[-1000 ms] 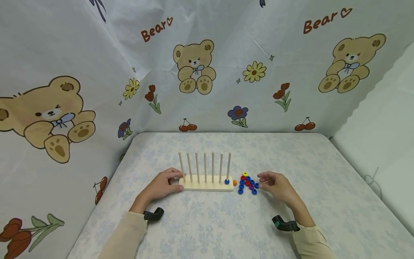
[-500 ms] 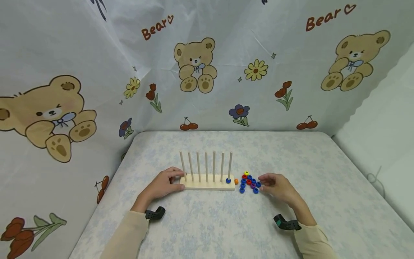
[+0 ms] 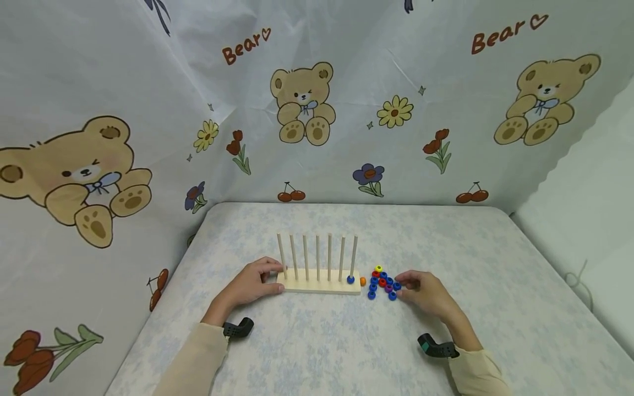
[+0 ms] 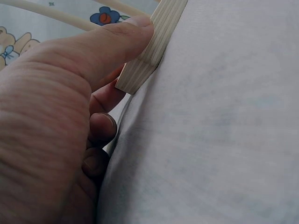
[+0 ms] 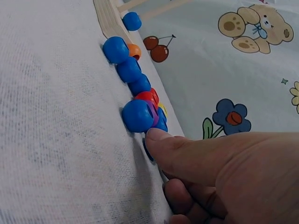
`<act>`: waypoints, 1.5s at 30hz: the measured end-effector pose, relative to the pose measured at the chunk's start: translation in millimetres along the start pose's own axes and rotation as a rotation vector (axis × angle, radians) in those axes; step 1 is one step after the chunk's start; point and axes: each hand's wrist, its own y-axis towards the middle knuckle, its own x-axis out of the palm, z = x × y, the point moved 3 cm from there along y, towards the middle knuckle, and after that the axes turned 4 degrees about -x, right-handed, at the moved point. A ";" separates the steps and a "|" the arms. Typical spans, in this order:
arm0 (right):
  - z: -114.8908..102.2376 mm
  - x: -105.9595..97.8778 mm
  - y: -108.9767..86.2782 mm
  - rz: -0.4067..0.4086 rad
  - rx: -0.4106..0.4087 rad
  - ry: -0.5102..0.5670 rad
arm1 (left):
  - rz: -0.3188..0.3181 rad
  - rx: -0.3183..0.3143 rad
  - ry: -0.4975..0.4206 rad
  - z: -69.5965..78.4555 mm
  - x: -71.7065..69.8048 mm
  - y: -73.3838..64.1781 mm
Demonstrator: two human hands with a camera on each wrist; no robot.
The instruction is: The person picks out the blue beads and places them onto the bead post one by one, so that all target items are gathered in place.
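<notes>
Stretching left to right across the table (image 3: 317, 352) in the head view, the rack (image 3: 319, 287) had its long axis crosswise, pegs (image 3: 318, 256) pointing up, one blue bead (image 3: 350, 280) on the rightmost. The left hand (image 3: 251, 284) pinched its left end; the right hand (image 3: 428, 295) was at the right edge of the loose beads (image 3: 388, 289), fingertips (image 3: 404, 276) around an outer bead (image 3: 397, 286). Trouble lurked there, I reckoned: packed so close, one nudge could roll the round neighbours, and the orange bead (image 3: 363, 281) beside the rack's right end could go too if the rack slid. Over to the left wrist: thumb (image 4: 117, 39) in front, a finger (image 4: 108, 97) behind, clamped on the rack; a slack grip might let it shift. Right wrist: the right thumb (image 5: 182, 153) mostly hid the outer bead, so pinched or merely touched, I couldn't tell.
</notes>
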 end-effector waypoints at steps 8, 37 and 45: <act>-3.2 2.1 -1.4 0.008 -0.035 -0.034 | -0.001 -0.009 -0.001 -0.1 1.3 -2.4; 0.4 5.7 -0.4 0.019 0.005 -0.046 | -0.007 -0.007 -0.011 0.6 -0.5 -0.2; 1.2 3.2 1.7 0.020 -0.017 -0.017 | -0.005 -0.006 -0.001 -0.2 -0.6 -0.6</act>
